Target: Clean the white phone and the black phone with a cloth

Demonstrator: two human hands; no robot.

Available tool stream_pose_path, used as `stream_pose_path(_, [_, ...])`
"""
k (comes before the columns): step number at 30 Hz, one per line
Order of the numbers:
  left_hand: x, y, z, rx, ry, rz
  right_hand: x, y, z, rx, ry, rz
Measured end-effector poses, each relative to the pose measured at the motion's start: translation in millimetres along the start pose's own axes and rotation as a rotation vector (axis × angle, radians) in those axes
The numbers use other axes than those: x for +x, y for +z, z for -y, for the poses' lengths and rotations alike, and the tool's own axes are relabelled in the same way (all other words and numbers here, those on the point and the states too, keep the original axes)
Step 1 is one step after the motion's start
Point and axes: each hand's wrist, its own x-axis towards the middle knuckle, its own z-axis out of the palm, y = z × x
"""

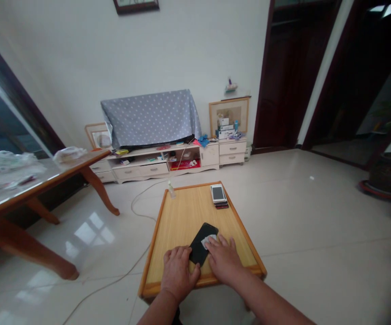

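Observation:
A black smartphone [199, 255] lies flat and slanted on the small wooden table [178, 216]. My left hand [178, 273] grips its lower left end, with the thumb at the bottom edge and the fingers along the side. Under the fingertips of my right hand [224, 259], a crumpled white wipe [207, 242] is pressed against the phone's dark face. Part of the wipe and the phone's right edge are hidden by that hand. Farther back on the table, a stack of phones [218, 193] has a white one on top. A small clear bottle [171, 189] stands near the far left corner.
At left stands a larger wooden table [90, 158] with plastic bags [9, 162] on it. A low white cabinet [141, 171] runs along the wall, bearing something under a grey dotted cloth [151, 117]. A cable [114, 280] trails across the tiled floor. At right is a potted plant [390, 171].

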Motion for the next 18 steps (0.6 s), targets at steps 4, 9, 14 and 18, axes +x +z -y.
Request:
stream_pose_path(4, [-2, -2, 0, -0.024, -0.015, -0.001, -7, 9, 4, 0.015, -0.053, 0.012])
stream_pose_path(9, [-4, -5, 1, -0.047, -0.022, -0.001, -17, 20, 15, 0.086, -0.144, 0.071])
stream_pose_path(14, [-7, -2, 6, -0.067, -0.032, 0.007, -3, 11, -3, 0.011, -0.023, -0.007])
stream_pose_path(18, [-4, 8, 18, -0.066, -0.055, 0.073, 4, 18, -4, 0.01, -0.086, 0.079])
